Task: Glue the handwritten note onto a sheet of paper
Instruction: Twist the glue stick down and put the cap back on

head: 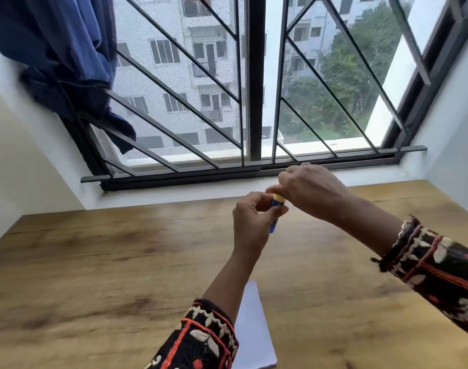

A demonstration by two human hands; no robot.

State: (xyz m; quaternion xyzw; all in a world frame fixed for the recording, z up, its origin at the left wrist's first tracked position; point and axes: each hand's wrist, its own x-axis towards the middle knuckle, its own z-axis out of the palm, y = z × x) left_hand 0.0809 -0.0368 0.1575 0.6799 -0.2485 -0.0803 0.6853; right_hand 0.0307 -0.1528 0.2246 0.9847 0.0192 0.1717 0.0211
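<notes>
A blue glue stick with a yellow band near its top is held upright above the wooden table. My left hand grips its blue body. My right hand is closed over its top end, hiding the cap. A white sheet of paper lies on the table near the front edge, partly covered by my left forearm. No handwriting shows on it, and I see no separate note.
The wooden table runs back to a white sill under a barred window. A blue cloth hangs over the bars at the upper left. White walls close in both sides.
</notes>
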